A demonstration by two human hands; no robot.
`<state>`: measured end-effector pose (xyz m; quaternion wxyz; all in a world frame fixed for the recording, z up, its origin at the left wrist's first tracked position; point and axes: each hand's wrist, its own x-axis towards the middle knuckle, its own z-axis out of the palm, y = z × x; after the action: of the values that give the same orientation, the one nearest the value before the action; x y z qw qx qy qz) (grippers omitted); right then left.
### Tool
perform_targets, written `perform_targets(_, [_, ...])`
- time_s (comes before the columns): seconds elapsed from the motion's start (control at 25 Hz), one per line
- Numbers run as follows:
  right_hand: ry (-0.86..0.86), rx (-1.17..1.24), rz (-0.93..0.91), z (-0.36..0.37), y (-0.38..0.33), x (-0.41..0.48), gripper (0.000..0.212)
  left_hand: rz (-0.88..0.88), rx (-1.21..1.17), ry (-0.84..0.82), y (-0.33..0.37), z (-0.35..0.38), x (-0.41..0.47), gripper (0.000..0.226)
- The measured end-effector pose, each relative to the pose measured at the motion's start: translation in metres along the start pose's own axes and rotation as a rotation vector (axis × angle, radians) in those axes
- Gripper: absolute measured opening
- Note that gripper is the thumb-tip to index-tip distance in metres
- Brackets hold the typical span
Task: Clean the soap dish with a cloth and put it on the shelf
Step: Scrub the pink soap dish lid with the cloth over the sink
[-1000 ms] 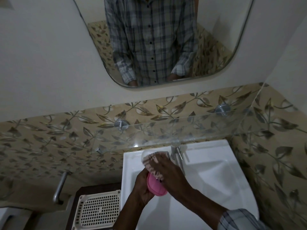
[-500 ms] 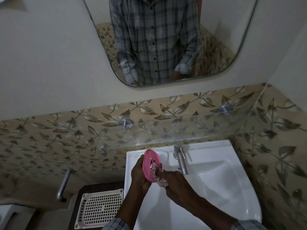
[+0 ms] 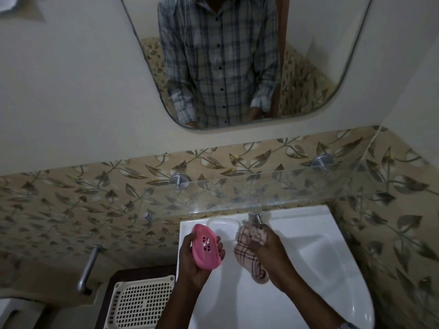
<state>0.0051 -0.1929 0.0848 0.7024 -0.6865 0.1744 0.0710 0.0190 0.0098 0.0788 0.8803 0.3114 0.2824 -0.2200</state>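
Soap dish (image 3: 206, 248): pink oval plastic, shallow, a small cluster of drain holes at its centre, hollow side facing up toward the camera. Held in the air in the left hand (image 3: 193, 260), fingers curled round its rim from beneath, over the left edge of the white sink (image 3: 320, 255). No soap in it.

Cloth (image 3: 249, 251): pale pink with dark check lines, bunched up and gripped in the closed right hand (image 3: 269, 255), just beside the dish but not touching it; a fold hangs below the fist.

Hard to make out: the tap (image 3: 255, 216) is half hidden behind the cloth. Whether the dish is wet or dry cannot be told in this dim light. Both forearms are cut off by the bottom of the view.

Room: a glass shelf (image 3: 261, 188) on round metal brackets runs above the sink's back edge, nothing on it. Leaf-patterned tiles behind. A mirror (image 3: 237, 62) above reflects a checked shirt. A cream perforated tray (image 3: 140, 302) lies left of the sink, a metal handle (image 3: 89, 269) further left.
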Motion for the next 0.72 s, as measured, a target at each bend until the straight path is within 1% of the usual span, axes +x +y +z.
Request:
perform_targets(0.08, [0.027, 0.067, 0.072, -0.005, 0.000, 0.012, 0.040, -0.067, -0.017, -0.117, 0.003, -0.013, -0.006, 0.086])
perform_targets(0.12, [0.001, 0.114, 0.116, -0.004, -0.001, 0.017, 0.040, -0.108, -0.015, -0.184, 0.003, -0.017, -0.009, 0.087])
perform_targets(0.16, [-0.049, 0.177, 0.166, -0.002, -0.002, 0.020, 0.039, -0.142, 0.015, -0.242, 0.001, -0.019, -0.012, 0.085])
perform_targets(0.24, [-0.193, 0.280, 0.254, 0.002, -0.005, 0.027, 0.029, -0.184, 0.058, -0.321, 0.000, -0.018, -0.014, 0.084])
perform_targets(0.32, [-0.317, 0.282, 0.284, 0.006, -0.011, 0.029, 0.020, -0.211, 0.054, -0.353, 0.000, -0.015, -0.015, 0.084])
perform_targets(0.36, [-0.349, 0.252, 0.266, 0.009, -0.013, 0.030, 0.019, -0.211, 0.051, -0.358, 0.000, -0.013, -0.015, 0.083])
perform_targets(0.4, [-0.358, 0.186, 0.220, 0.012, -0.015, 0.030, 0.017, -0.204, 0.055, -0.364, 0.000, -0.012, -0.015, 0.082])
perform_targets(0.44, [-0.340, 0.062, 0.153, 0.015, -0.018, 0.028, 0.014, -0.191, 0.060, -0.370, -0.001, -0.010, -0.016, 0.080])
perform_targets(0.48, [-0.288, -0.128, 0.079, 0.016, -0.021, 0.027, 0.021, -0.173, 0.060, -0.376, -0.002, -0.008, -0.017, 0.077])
perform_targets(0.56, [-0.128, -0.548, -0.092, 0.019, -0.023, 0.021, 0.044, -0.121, 0.038, -0.372, -0.005, -0.004, -0.019, 0.075])
perform_targets(0.6, [-0.040, -0.665, -0.208, 0.020, -0.023, 0.013, 0.049, -0.088, 0.021, -0.354, -0.007, -0.003, -0.020, 0.077])
perform_targets(0.64, [0.015, -0.704, -0.350, 0.021, -0.022, 0.005, 0.047, -0.058, 0.007, -0.327, -0.008, -0.002, -0.021, 0.081])
perform_targets(0.68, [0.022, -0.700, -0.484, 0.022, -0.021, -0.003, 0.043, -0.037, 0.000, -0.303, -0.008, 0.000, -0.022, 0.086])
perform_targets(0.72, [-0.013, -0.699, -0.574, 0.022, -0.020, -0.008, 0.038, -0.029, 0.001, -0.297, -0.008, 0.003, -0.023, 0.090])
